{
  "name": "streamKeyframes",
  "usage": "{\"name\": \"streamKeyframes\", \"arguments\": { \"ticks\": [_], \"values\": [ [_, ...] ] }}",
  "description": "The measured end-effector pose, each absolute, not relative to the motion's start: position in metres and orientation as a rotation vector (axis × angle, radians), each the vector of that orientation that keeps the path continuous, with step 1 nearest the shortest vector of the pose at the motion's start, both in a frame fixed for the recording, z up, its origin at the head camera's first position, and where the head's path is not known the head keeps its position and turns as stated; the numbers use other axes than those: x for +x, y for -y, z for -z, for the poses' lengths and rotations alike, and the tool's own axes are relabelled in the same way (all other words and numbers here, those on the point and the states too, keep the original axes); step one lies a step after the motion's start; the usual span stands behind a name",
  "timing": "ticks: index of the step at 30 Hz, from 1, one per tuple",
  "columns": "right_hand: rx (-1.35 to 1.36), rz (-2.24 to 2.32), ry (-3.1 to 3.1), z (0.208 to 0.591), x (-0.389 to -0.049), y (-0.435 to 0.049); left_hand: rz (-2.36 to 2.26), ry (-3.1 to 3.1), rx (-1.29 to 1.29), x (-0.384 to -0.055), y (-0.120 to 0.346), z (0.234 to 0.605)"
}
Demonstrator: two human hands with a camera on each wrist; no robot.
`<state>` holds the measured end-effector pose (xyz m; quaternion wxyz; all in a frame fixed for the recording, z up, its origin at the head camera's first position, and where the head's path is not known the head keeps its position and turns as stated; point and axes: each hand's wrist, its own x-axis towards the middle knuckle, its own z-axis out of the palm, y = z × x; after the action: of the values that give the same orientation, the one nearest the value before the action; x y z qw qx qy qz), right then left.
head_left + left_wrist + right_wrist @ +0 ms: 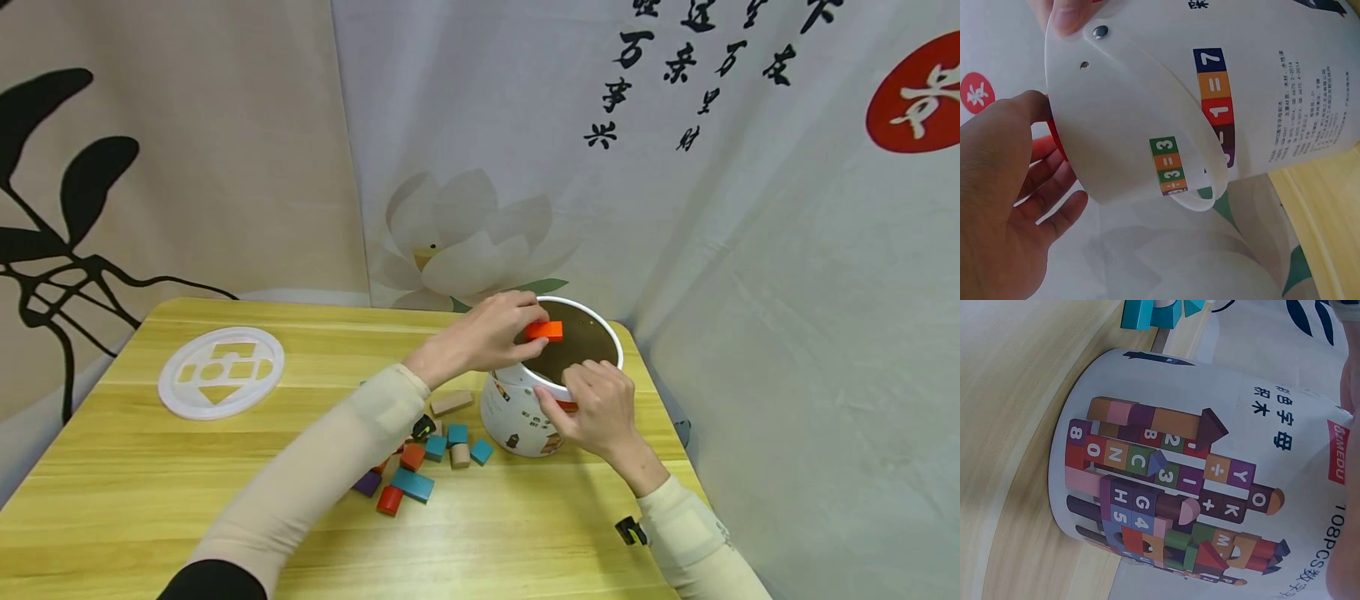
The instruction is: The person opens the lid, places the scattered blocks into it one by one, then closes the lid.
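Observation:
A white cylindrical bucket (517, 421) with a printed wall stands on the table, its top uncovered. Over its mouth, my left hand (491, 333) pinches an orange-red block (551, 331) between thumb and fingers. The left wrist view has this hand (1007, 175) at the rim, the block mostly hidden behind the bucket wall. My right hand (600, 410) grips the near right rim, thumb outside and fingers curled over the edge. Printed pictures of letter and number blocks cover the wall (1235, 394) in the right wrist view.
Several loose blocks, including a blue block (412, 485), a red block (390, 501) and a plain wooden block (452, 403), lie left of the bucket. A white round plate with shaped cutouts (171, 387) lies at the table's (97, 467) left. A printed curtain (480, 125) hangs behind.

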<state>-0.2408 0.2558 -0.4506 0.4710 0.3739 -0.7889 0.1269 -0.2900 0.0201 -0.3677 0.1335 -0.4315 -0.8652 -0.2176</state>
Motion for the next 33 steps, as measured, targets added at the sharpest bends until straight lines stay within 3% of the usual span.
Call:
{"name": "streamKeyframes", "arguments": {
  "ticks": [33],
  "values": [
    [0.920, -0.306, 1.918, 0.4524, -0.2412, -0.2564, 0.531, 2.705, -1.219, -0.2853, -0.0217, 0.3712]
  ]
}}
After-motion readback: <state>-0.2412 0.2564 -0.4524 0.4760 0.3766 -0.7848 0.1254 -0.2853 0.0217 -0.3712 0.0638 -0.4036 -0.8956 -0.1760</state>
